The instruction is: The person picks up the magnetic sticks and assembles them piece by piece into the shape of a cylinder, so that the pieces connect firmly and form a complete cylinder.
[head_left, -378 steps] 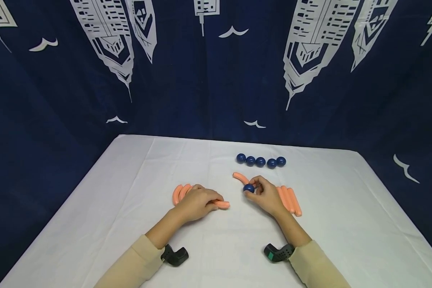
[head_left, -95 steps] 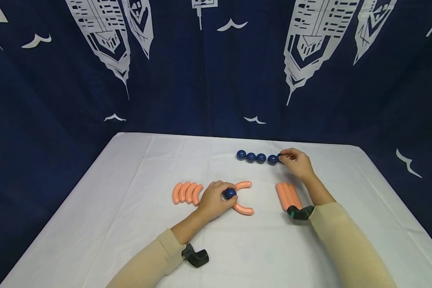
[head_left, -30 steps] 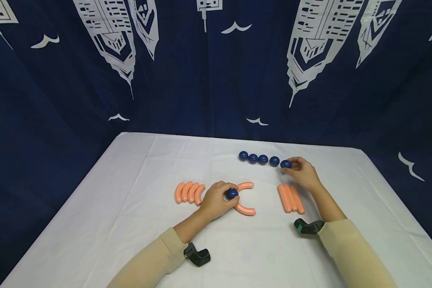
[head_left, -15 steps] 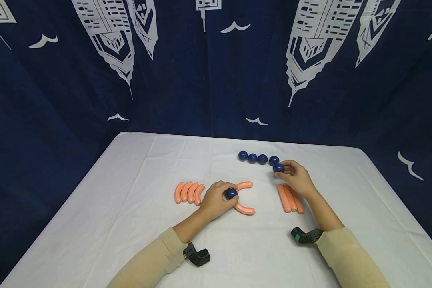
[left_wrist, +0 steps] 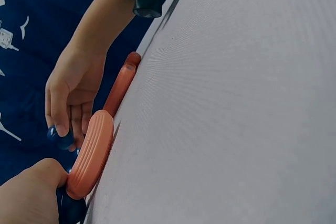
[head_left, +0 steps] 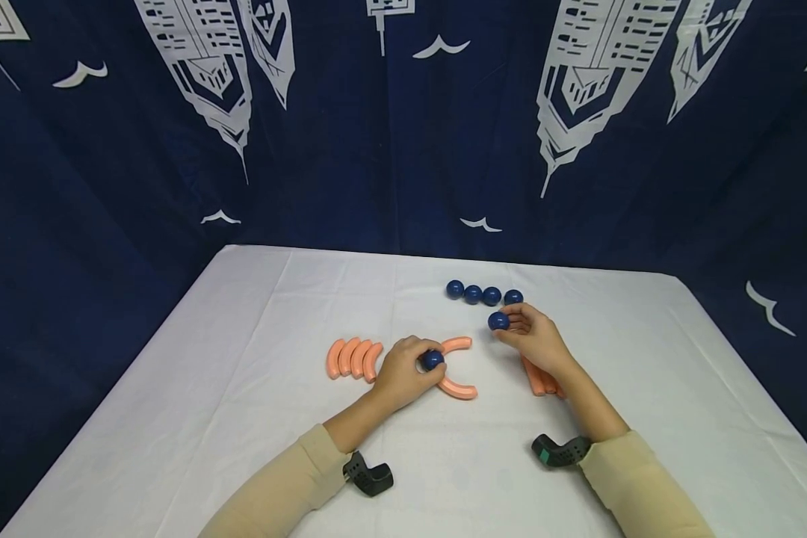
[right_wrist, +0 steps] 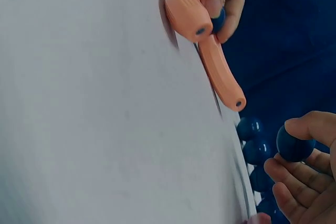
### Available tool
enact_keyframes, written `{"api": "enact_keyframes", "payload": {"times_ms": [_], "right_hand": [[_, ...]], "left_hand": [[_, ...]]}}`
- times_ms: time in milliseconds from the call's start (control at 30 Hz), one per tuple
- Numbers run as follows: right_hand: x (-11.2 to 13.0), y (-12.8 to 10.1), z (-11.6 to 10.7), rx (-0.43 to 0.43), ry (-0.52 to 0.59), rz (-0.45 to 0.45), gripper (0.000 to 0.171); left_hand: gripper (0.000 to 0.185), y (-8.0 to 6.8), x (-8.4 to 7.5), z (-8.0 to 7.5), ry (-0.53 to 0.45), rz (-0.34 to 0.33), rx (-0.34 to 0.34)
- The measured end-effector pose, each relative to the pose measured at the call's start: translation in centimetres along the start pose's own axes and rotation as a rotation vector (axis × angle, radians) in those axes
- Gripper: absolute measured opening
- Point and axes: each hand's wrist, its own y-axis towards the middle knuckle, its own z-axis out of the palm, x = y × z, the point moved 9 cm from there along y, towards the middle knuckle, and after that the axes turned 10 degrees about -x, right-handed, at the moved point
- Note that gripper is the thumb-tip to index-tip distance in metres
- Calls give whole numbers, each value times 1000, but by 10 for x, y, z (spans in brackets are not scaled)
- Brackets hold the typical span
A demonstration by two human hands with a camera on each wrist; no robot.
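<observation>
My left hand [head_left: 400, 375] grips a dark blue ball [head_left: 433, 360] between thumb and fingers, over the middle of the table. Two curved orange pieces [head_left: 459, 391] spread rightward from that ball like an open claw. In the right wrist view a small hole shows in the free end of a curved piece [right_wrist: 223, 72]. My right hand [head_left: 536, 342] pinches a second blue ball [head_left: 498, 321] by thumb and fingertips, to the right of the curved pieces and raised off the cloth. The left wrist view shows a ribbed curved piece [left_wrist: 92, 156] close up.
Several blue balls [head_left: 473, 294] line up at the back of the white-covered table [head_left: 276, 314]. Left of my left hand lie several curved orange pieces [head_left: 356, 359] side by side. Straight orange pieces [head_left: 538, 379] lie partly hidden beneath my right hand. A dark blue curtain [head_left: 390, 149] hangs behind.
My right hand took the rightmost ball from the back row and has carried it left and nearer. My left hand, which earlier reached among the orange pieces, now holds a ball with two curved pieces.
</observation>
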Motion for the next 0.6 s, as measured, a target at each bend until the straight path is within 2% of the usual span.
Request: {"api": "enact_keyframes", "payload": {"times_ms": [333,600], "right_hand": [[10,-4,20,-9,70,-59,42],[4,-13,34,-4,152,1,43]], "left_hand": [[24,1,0,-1,-9,-12,-9],[23,2,0,-5,6,-7,-38]]}}
